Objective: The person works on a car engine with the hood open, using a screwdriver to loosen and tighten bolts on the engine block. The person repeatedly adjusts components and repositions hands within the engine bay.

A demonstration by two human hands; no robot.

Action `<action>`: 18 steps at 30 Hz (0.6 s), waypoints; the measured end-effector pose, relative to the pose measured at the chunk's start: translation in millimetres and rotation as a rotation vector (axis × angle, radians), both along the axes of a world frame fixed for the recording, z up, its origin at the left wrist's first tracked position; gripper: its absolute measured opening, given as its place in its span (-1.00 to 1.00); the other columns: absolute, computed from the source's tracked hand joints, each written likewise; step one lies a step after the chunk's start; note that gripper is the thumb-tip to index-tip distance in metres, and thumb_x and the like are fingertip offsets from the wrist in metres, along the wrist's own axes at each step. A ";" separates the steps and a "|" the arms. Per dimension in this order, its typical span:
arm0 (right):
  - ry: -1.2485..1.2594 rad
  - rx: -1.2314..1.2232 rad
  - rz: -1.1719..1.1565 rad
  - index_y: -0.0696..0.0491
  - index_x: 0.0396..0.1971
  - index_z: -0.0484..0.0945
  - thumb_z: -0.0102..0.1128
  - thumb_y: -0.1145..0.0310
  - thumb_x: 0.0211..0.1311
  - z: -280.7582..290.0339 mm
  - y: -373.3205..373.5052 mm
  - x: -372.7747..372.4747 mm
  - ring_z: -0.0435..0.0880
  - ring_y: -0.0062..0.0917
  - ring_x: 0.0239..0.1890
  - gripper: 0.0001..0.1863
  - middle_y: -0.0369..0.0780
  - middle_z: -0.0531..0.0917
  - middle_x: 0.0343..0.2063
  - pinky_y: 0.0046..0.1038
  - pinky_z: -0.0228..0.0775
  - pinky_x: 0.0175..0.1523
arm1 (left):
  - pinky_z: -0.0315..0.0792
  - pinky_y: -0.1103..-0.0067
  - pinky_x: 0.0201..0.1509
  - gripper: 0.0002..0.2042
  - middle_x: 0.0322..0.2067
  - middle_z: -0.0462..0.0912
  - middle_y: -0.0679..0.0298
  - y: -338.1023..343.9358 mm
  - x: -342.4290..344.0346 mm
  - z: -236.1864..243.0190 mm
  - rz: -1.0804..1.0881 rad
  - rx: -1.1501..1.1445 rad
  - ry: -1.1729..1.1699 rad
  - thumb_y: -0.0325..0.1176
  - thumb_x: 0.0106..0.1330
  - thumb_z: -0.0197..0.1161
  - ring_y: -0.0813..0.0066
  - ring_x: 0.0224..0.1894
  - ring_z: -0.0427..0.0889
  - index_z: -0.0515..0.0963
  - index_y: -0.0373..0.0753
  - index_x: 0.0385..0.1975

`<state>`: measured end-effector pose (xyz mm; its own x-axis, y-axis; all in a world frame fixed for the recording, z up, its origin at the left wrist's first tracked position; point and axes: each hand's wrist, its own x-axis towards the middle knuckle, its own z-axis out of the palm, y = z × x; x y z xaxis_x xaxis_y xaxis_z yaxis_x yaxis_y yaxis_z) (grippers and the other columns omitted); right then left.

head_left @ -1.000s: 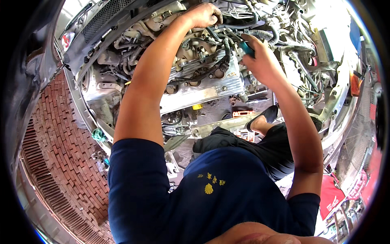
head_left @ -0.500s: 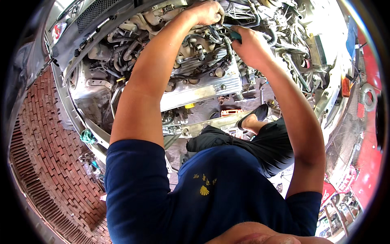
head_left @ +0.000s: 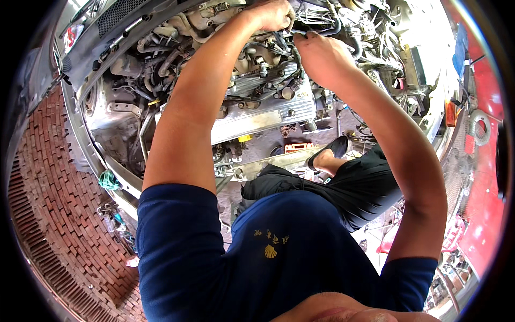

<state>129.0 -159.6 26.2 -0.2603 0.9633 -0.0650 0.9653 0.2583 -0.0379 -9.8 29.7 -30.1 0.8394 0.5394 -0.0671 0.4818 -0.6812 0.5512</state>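
Note:
I lean over an open car engine bay. My left hand (head_left: 275, 15) is at its top centre, fingers curled down among hoses and metal fittings; what they hold is hidden. My right hand (head_left: 323, 58) is just below and to the right, fingers bent and close together at a black hose (head_left: 297, 61), its back toward me; its contents are hidden too. Below both lies the silver valve cover (head_left: 257, 121), with cables and small round fittings along its upper part.
My leg and sandalled foot (head_left: 333, 153) are below the engine, near an orange tool case (head_left: 299, 146). A green cloth (head_left: 109, 180) hangs on the left body edge. Red brick paving (head_left: 64, 214) is at left; a red panel (head_left: 483, 225) is at right.
My right hand has moved up and left toward my left hand; the teal-handled tool seen in it earlier is now hidden. The view has shifted slightly.

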 end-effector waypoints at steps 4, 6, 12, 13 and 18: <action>-0.079 0.051 0.054 0.20 -0.10 0.65 0.21 0.49 0.27 1.3 1.5 -14.0 0.84 -0.15 -0.13 -0.76 -0.03 0.75 -0.12 -0.19 0.72 -0.06 | 0.60 0.24 -0.19 -0.80 -0.47 0.77 0.05 3.0 -4.5 -3.8 -0.032 0.101 -0.040 -0.44 0.18 0.17 0.11 -0.36 0.76 0.78 -0.13 -0.47; -0.104 0.014 0.047 0.20 -0.10 0.66 0.22 0.49 0.26 6.6 2.1 -18.4 0.85 -0.16 -0.12 -0.76 -0.03 0.76 -0.14 -0.20 0.72 -0.05 | 0.60 0.25 -0.21 -0.80 -0.48 0.76 0.05 0.2 -3.0 0.3 -0.059 0.067 -0.040 -0.44 0.18 0.17 0.13 -0.38 0.75 0.78 -0.14 -0.48; -0.177 -0.036 0.088 0.13 -0.13 0.74 0.27 0.47 0.23 18.6 8.0 -20.7 0.85 -0.22 -0.08 -0.78 -0.08 0.80 -0.15 -0.25 0.71 0.02 | 0.60 0.23 -0.24 -0.79 -0.47 0.77 0.05 -4.5 1.9 6.4 0.040 -0.005 0.002 -0.45 0.17 0.17 0.12 -0.42 0.74 0.80 -0.14 -0.45; -0.228 -0.055 0.114 0.10 -0.14 0.75 0.29 0.46 0.23 21.2 9.4 -23.3 0.84 -0.24 -0.07 -0.78 -0.09 0.81 -0.15 -0.26 0.71 0.03 | 0.60 0.23 -0.24 -0.79 -0.46 0.78 0.04 -2.1 2.1 3.3 0.045 0.001 0.003 -0.45 0.17 0.17 0.11 -0.42 0.74 0.80 -0.14 -0.45; -0.237 -0.099 0.044 0.05 -0.18 0.81 0.34 0.46 0.19 16.2 15.6 -28.6 0.84 -0.31 -0.01 -0.79 -0.15 0.83 -0.11 -0.28 0.70 0.00 | 0.60 0.24 -0.07 -0.79 -0.42 0.77 -0.02 4.6 2.5 -3.3 -0.066 0.107 0.078 -0.44 0.16 0.18 0.06 -0.29 0.76 0.79 -0.26 -0.39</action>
<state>100.4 -144.0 42.5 -0.2678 0.9374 -0.2227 0.9383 0.3062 0.1608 -7.3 34.3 -33.4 0.8677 0.4908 -0.0785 0.4726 -0.7657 0.4363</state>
